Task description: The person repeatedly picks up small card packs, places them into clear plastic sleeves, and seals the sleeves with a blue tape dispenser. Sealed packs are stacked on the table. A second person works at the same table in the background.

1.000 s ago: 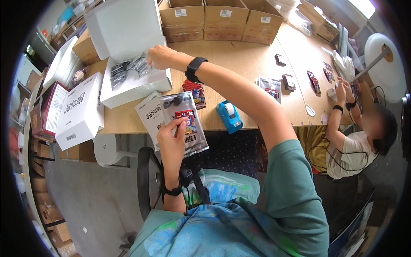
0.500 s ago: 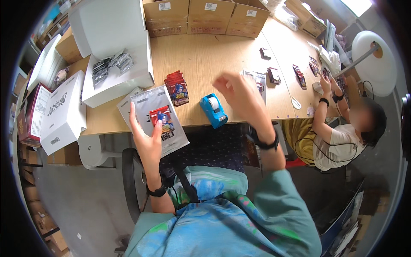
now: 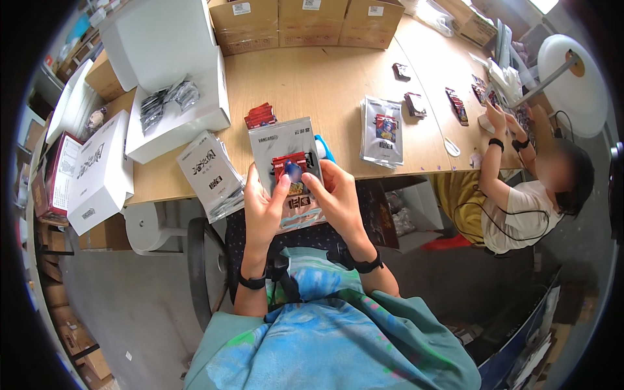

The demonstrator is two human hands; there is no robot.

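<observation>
In front of me, both hands hold one silver flat pouch (image 3: 276, 138) upright over the table's near edge. A small red card pack (image 3: 292, 168) with a blue-haired figure lies against its front. My left hand (image 3: 263, 209) grips the left edge, its thumb on the pack; my right hand (image 3: 338, 203) grips the right edge, its thumb pressing the pack's other side. Behind the pouch, a blue tape dispenser (image 3: 325, 149) is mostly hidden. Past its top left corner sits a pile of red packs (image 3: 260, 116), partly covered. A stack of silver pouches (image 3: 207, 168) overhangs the edge at left.
At right lies another pouch stack (image 3: 374, 153), a red pack on top. Beyond are small card stacks (image 3: 416, 105) and a white ring (image 3: 451, 147). An open white box (image 3: 182, 133) holds dark packets. Cardboard boxes (image 3: 312, 26) line the back; a co-worker (image 3: 513, 214) sits right.
My right hand has come down from above the dispenser to the pouch's right edge. The pouch has moved right, off the left stack, and now covers most of the dispenser.
</observation>
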